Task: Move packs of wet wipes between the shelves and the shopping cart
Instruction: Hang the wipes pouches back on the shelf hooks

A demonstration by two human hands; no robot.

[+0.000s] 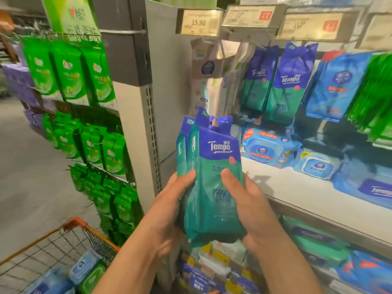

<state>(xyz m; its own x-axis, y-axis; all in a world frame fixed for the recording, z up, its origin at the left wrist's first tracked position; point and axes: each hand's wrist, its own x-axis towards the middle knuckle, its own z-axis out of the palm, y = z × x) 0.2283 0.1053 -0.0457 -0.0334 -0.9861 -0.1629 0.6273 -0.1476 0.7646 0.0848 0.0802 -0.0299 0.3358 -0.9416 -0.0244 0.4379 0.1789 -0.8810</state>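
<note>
Fingers of both hands hold Tempo packs upright, hang-tabs up.

I see a price tag reading 15.90 on the rail above me, with two more blurred price tags to its right carrying red squares. Left of the price tag stands a grey upright post with rows of slots, and further left a green sign with white characters. Far below and left of it lies the grey floor.
</note>
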